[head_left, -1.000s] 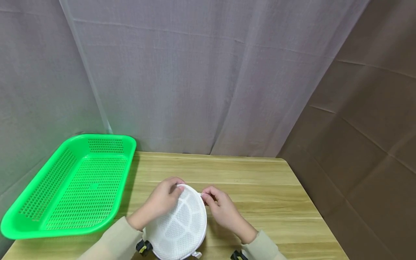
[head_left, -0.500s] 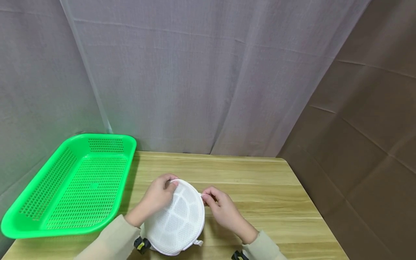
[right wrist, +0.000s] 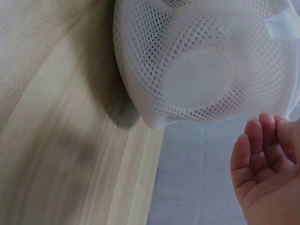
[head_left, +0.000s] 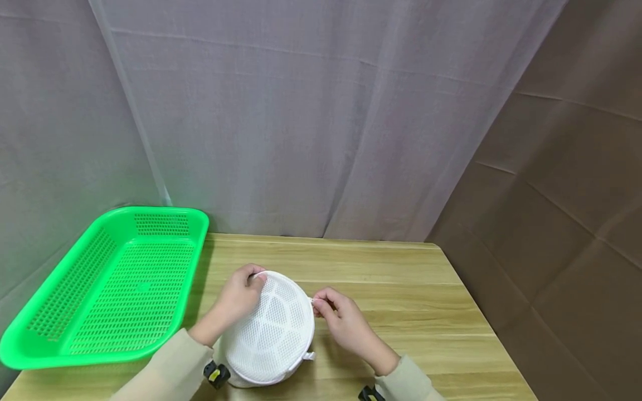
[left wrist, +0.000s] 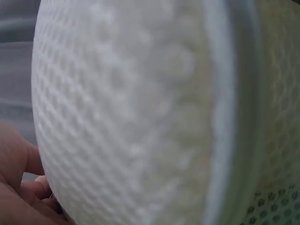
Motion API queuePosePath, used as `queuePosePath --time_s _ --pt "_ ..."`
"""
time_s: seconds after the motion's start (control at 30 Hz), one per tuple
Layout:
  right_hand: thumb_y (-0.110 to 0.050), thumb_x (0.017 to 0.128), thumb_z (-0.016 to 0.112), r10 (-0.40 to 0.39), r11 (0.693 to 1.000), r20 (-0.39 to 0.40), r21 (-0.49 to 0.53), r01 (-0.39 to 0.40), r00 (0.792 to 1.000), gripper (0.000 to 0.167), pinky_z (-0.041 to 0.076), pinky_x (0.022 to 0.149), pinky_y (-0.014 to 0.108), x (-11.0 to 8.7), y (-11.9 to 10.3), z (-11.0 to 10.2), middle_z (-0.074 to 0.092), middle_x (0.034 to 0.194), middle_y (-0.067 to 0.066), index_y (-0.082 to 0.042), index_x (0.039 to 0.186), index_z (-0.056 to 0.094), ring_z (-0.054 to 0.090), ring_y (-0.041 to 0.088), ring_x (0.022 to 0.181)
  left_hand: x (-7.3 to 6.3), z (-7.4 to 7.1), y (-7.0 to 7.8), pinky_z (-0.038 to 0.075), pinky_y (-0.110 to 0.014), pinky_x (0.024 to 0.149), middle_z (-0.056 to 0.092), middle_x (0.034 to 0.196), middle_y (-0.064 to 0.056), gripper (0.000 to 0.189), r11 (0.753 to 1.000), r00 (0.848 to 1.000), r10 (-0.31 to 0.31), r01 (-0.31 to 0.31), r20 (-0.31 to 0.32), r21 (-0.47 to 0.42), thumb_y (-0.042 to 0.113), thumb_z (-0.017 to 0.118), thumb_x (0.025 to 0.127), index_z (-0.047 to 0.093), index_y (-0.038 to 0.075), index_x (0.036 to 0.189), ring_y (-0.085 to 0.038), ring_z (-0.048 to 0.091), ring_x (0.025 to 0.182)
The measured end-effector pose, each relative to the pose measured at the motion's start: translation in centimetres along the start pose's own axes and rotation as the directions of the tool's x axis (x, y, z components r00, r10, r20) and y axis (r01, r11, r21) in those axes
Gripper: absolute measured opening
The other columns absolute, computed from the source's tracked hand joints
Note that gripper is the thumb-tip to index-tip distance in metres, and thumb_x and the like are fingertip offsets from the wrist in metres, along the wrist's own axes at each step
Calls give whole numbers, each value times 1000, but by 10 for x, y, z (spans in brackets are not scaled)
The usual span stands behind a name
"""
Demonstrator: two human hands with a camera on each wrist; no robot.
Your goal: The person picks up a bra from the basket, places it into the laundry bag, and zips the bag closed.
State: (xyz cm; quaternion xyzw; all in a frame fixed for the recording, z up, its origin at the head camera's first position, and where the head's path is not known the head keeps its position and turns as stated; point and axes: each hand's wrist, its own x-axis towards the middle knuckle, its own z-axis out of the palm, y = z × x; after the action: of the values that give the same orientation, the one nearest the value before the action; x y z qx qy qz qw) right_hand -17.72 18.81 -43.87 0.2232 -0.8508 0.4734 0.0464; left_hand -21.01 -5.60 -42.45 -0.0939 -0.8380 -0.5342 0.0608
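Observation:
A round white mesh laundry bag (head_left: 273, 334) stands tilted over the table between the hands. My left hand (head_left: 236, 298) grips its upper left rim, thumb on the mesh face and fingers behind the edge. At the right side of the rim, my right hand (head_left: 346, 323) pinches a small white zipper pull (head_left: 312, 301), mostly covered by the fingertips. Below that, a short white fabric tab (head_left: 309, 356) sticks out from the rim. The right wrist view shows the bag's honeycomb mesh side (right wrist: 140, 61) and a paler round panel (right wrist: 199, 77). Blurred mesh (left wrist: 117, 117) fills most of the left wrist view.
A green plastic basket (head_left: 193, 267) with perforated walls stands on the left of the wooden table (head_left: 401, 289). Grey curtain (head_left: 301, 139) hangs behind the table's back edge, and brown cloth (head_left: 546, 223) hangs along the right side.
The bag has turned counterclockwise, its fabric tab rising along the right rim. My left hand has moved up and left with the rim, while my right hand stays nearly in place.

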Motion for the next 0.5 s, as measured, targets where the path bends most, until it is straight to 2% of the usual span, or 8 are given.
queuePosePath --time_s 0.13,0.27,0.4,0.5 --pt "-14 99 55 30 999 -11 18 -30 999 9 54 76 29 1 -5 1 61 82 -7 -13 93 62 62 15 82 0 1 3 45 -44 92 66 105 -11 18 998 998 63 -63 29 16 11 58 95 65 2 109 -26 60 103" --pt "-5 98 54 32 999 -20 13 -31 999 9 53 75 30 0 -23 -1 61 82 -2 -7 93 62 62 23 82 -4 5 10 38 -48 102 63 119 -12 26 984 984 159 -164 75 64 15 64 93 65 5 117 -32 54 118" --pt "-2 97 54 20 1000 -17 0 -20 1000 10 52 75 29 -1 -42 -5 62 83 0 -5 93 62 62 25 82 -8 10 17 35 -53 102 62 121 -10 27 966 972 208 -221 108 134 18 67 90 67 10 116 -34 52 119" --pt "-2 97 54 24 1000 -18 -3 -24 1000 10 51 74 29 -1 -46 -6 63 83 0 -5 93 62 62 25 82 -10 13 19 33 -53 101 63 120 -7 25 957 969 220 -237 112 166 18 69 89 68 13 113 -33 52 118"
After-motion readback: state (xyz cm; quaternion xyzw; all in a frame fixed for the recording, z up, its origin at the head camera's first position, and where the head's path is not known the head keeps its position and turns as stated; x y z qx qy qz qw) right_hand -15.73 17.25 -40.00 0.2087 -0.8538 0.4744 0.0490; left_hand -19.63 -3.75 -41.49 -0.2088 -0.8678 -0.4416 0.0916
